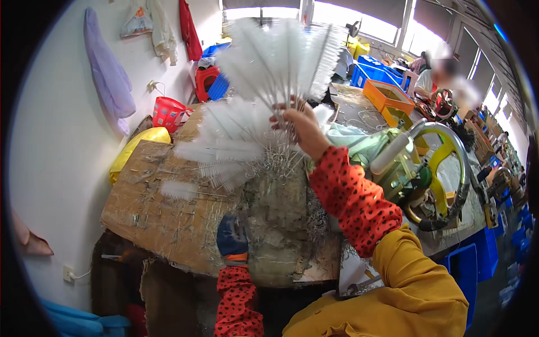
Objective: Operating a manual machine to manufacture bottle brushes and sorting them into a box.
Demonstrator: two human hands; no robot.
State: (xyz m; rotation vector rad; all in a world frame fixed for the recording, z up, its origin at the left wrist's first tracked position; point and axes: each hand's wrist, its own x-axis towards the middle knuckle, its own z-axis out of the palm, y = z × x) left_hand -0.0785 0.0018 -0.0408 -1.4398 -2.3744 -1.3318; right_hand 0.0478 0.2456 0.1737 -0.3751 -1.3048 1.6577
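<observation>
Raised over the bench, my bare right hand (303, 124) is closed around the twisted wire stems of a bunch of white bristle brushes (275, 59). Their bristle heads fan out upward and away from me. Below and left of that hand lies a pile of similar white brushes (233, 126), with wire loop ends (275, 160) gathered toward the middle. One small brush (178, 190) lies apart at the pile's near left. My left hand (232, 236), in a dark blue glove with an orange cuff, is at the near part of the cardboard-covered bench (151, 208); its fingers cannot be made out.
To the right stands a machine with a curved grey tube and yellow frame (438, 174). An orange bin (387, 95) and blue crates (376, 70) are farther back. A red bucket (168, 114) and yellow bag (137, 149) sit by the left wall. A person (429, 81) sits far right.
</observation>
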